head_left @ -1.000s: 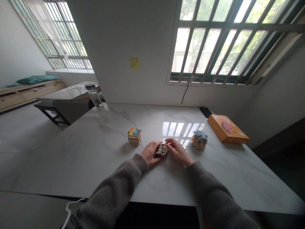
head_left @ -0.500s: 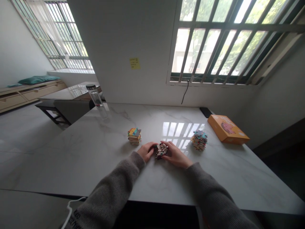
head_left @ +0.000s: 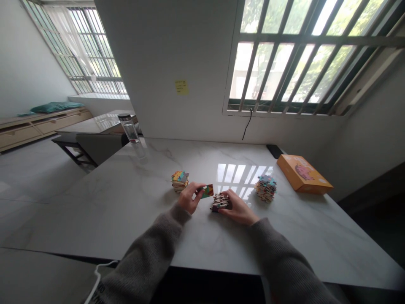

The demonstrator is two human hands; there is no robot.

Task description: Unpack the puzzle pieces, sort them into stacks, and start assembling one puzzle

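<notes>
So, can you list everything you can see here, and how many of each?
marble table: one, white, under the hands
left puzzle stack: one, multicoloured, on the table beyond the left hand
middle puzzle stack: one, multicoloured, under the right hand
right puzzle stack: one, multicoloured, right of the hands
box: one, orange, at the table's far right
clear bottle: one, dark lid, at the table's far left
sticky note: one, yellow, on the wall
puzzle piece: one, multicoloured, pinched in the left hand
left hand: one, raised above the table
right hand: one, on the middle stack
</notes>
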